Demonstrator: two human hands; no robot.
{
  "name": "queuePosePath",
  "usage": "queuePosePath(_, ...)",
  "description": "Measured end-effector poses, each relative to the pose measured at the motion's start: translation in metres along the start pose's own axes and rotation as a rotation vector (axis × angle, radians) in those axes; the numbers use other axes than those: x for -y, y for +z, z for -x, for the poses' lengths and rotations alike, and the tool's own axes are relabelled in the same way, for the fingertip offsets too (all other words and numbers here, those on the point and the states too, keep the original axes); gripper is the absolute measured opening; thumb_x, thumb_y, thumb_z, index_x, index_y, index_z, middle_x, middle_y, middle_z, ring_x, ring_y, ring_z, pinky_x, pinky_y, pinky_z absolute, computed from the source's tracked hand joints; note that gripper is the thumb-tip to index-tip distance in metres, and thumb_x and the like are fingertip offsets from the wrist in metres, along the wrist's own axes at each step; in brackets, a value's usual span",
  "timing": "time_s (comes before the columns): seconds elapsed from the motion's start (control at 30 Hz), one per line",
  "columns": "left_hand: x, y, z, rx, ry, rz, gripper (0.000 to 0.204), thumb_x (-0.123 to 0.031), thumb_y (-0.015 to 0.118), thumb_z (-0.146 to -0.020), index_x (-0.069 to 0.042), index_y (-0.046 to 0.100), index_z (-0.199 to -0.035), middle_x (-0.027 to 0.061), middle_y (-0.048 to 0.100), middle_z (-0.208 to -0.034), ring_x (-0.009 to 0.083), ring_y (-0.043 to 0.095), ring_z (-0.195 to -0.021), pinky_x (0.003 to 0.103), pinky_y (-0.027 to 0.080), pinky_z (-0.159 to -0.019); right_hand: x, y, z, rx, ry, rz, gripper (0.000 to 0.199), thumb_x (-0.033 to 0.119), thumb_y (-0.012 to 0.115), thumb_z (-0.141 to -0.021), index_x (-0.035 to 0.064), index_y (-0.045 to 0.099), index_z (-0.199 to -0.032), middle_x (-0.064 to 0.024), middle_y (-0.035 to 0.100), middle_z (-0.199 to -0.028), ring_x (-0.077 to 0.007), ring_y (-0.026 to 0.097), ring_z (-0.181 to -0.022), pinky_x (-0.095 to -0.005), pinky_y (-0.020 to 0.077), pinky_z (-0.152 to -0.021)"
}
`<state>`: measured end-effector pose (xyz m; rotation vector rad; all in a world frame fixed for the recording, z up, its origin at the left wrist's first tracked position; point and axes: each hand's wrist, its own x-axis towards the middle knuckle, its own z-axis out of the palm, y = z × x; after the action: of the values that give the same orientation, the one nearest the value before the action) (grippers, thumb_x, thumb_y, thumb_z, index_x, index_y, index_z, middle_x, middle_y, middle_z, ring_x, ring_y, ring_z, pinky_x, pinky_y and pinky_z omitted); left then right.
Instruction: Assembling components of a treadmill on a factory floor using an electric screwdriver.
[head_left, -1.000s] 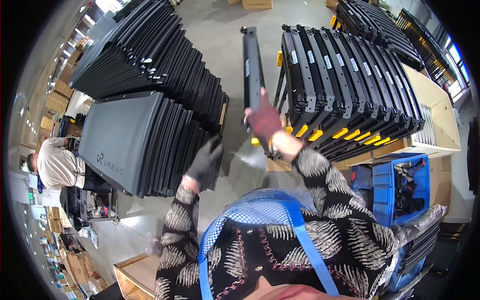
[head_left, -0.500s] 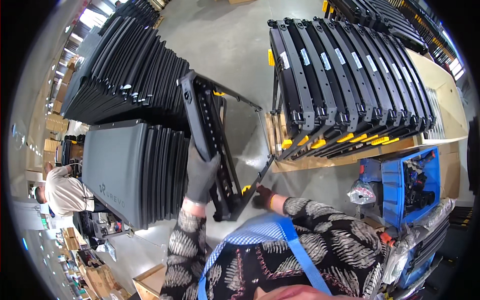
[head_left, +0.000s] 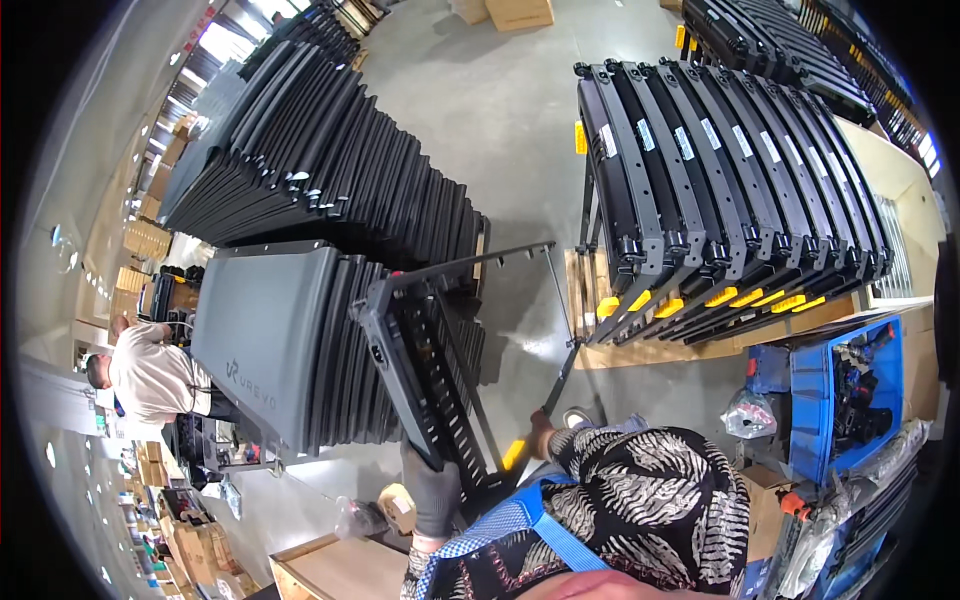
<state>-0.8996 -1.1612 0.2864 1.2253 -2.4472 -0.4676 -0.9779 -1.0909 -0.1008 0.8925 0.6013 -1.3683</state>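
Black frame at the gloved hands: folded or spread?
Spread, at least partly: the black frame's outer bar stands out at an angle from its slotted panel, floor showing between.

Left hand point(head_left: 434, 496), gray-gloved, grips tilted black metal frame point(head_left: 402, 385) near its lower end. Right hand point(head_left: 541, 434) against it, grip unclear. Dark panels point(head_left: 262, 345) stand left.
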Motion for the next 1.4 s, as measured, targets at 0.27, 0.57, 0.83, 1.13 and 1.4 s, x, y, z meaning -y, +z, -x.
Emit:
queuePosePath(0.27,0.013,-0.087,0.127,-0.178,-0.143,0.049,0.063,-0.008,0.058,-0.067,0.008,0.04,-0.126,0.0253,0.057,-0.111,0.037,0.057,-0.101,0.039,0.044,-0.091,-0.055,0.018,0.088,0.066,-0.549,0.668,0.066,0.058,0.051,-0.084,0.0047,0.039,-0.12,-0.0199,0.06,-0.091,-0.0391,0.056,-0.079,-0.0483,0.0459,-0.069)
queuePosePath(0.57,0.093,-0.126,0.321,-0.327,-0.19,0.129,0.058,-0.009,0.056,-0.074,0.007,0.04,-0.127,0.0243,0.058,-0.111,0.0348,0.057,-0.101,0.038,0.045,-0.09,-0.134,0.054,0.196,0.229,-0.197,0.121,0.059,0.064,0.048,-0.084,0.0053,0.054,-0.091,-0.0108,0.054,-0.072,-0.0268,0.052,-0.066,-0.0437,0.0464,-0.066)
queuePosePath(0.83,0.151,-0.166,0.418,-0.329,-0.187,0.23,0.056,-0.01,0.055,-0.077,0.007,0.04,-0.128,0.024,0.058,-0.111,0.0339,0.058,-0.101,0.037,0.045,-0.089,-0.093,0.0,0.408,1.053,-0.873,0.326,0.078,0.074,0.029,-0.083,0.0025,0.06,-0.089,-0.0122,0.062,-0.083,-0.026,0.059,-0.079,-0.0395,0.0477,-0.08)
queuePosePath(1.13,0.139,-0.148,0.369,-0.116,0.021,0.395,0.053,-0.01,0.053,-0.08,0.006,0.04,-0.129,0.0237,0.058,-0.112,0.033,0.058,-0.102,0.036,0.046,-0.088,-0.059,-0.273,0.63,0.645,-1.36,-0.158,0.042,0.053,0.047,-0.09,0.0124,0.057,-0.082,0.0037,0.042,-0.061,-0.0093,0.036,-0.048,-0.0282,0.0362,-0.047)
queuePosePath(1.4,-0.007,-0.087,0.295,0.039,0.232,0.516,0.051,-0.011,0.051,-0.083,0.005,0.041,-0.13,0.0234,0.058,-0.112,0.0322,0.058,-0.102,0.036,0.047,-0.087,-0.192,-0.497,0.736,0.432,-1.727,-0.766,0.037,0.044,0.047,-0.093,0.0145,0.048,-0.071,0.003,0.034,-0.052,-0.0111,0.031,-0.042,-0.0299,0.0337,-0.044)
